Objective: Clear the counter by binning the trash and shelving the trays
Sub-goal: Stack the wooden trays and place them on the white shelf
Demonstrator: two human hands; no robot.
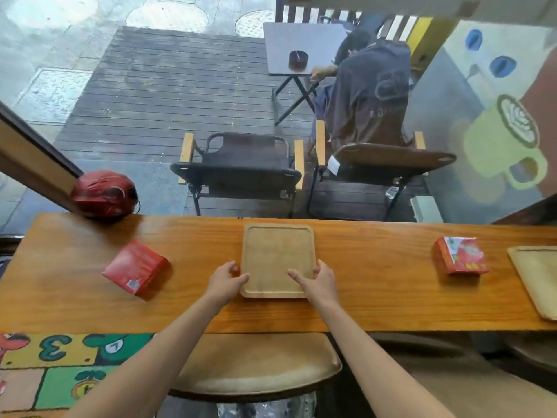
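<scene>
Arms outstretched; left hand [226,282] and right hand [320,280] fingers curled, gripping wooden tray [277,257] near corners on counter [376,285].

Both hands, left [226,282] and right [320,280], grip the wooden tray [277,254] on the counter [376,285].

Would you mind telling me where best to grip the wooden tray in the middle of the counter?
Probably the two near corners, one from each side, as the left hand and right hand now do. The wooden tray lies flat with a raised rim for fingers to hook.
</scene>
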